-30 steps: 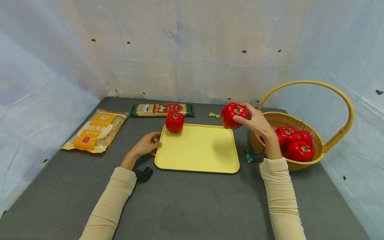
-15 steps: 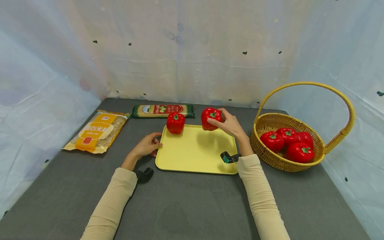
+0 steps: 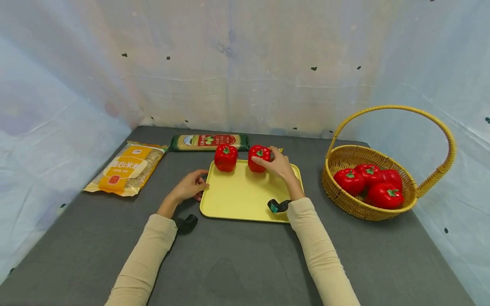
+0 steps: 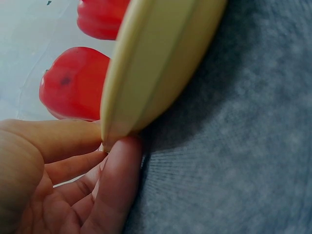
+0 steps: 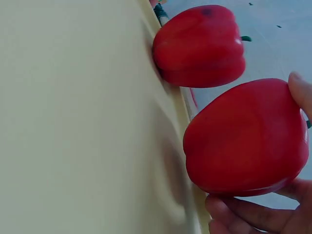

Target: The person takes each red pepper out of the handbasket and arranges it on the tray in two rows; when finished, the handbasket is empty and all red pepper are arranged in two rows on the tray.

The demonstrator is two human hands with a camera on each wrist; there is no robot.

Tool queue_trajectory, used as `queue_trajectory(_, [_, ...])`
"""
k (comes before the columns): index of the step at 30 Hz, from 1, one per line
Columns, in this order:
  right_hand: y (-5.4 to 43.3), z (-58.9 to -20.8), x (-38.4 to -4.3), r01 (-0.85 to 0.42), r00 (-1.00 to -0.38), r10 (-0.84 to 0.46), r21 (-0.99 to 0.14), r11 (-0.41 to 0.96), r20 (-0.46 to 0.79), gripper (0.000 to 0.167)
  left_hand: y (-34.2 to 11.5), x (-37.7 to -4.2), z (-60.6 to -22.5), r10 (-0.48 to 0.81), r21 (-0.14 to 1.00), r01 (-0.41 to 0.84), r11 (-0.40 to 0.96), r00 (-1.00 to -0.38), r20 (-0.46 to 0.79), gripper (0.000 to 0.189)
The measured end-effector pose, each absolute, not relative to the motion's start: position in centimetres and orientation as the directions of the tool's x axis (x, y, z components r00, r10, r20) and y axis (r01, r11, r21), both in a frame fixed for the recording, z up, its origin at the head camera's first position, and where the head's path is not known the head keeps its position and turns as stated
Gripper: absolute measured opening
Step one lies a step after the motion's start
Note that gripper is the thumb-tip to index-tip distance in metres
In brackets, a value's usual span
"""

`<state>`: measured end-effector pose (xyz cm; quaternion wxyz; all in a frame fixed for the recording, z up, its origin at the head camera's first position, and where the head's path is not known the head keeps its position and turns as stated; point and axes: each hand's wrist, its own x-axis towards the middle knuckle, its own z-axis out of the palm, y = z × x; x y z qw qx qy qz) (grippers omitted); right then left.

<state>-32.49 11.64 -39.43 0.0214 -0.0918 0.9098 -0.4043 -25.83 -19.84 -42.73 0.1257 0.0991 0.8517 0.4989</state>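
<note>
My right hand [image 3: 282,166] holds a red bell pepper [image 3: 258,159] by its sides, close over the back of the yellow tray [image 3: 237,197]. In the right wrist view a shadow lies on the tray under the held pepper [image 5: 246,139], with fingers beneath and the thumb at the top. A second red bell pepper [image 3: 226,158] stands upright at the tray's back left corner, a narrow gap from the held one. At the tray's left edge my left hand [image 3: 189,185] pinches the rim; the left wrist view shows thumb and forefinger on the tray's edge [image 4: 151,58].
A wicker basket [image 3: 338,199] with a tall handle stands at the right, holding several red bell peppers [image 3: 384,196]. Behind the tray lie a green-ended pasta pack [image 3: 208,142] and a small yellow packet [image 3: 280,150], partly hidden. An orange-labelled grain bag [image 3: 126,168] is at the left.
My right hand has carried the pepper leftward from beside the basket, then lowered it near the first pepper on the tray. The left hand keeps its place on the tray's edge.
</note>
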Motion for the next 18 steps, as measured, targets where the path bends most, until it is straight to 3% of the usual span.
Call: queue_trajectory(18, [10.81,-40.08,-32.57,-0.121,-0.989,-0.144,-0.739,0.663,0.033,0.095,-19.89,-25.89,-42.90,0.291,0.869,0.046,0.492,-0.950,-0.114,0.055])
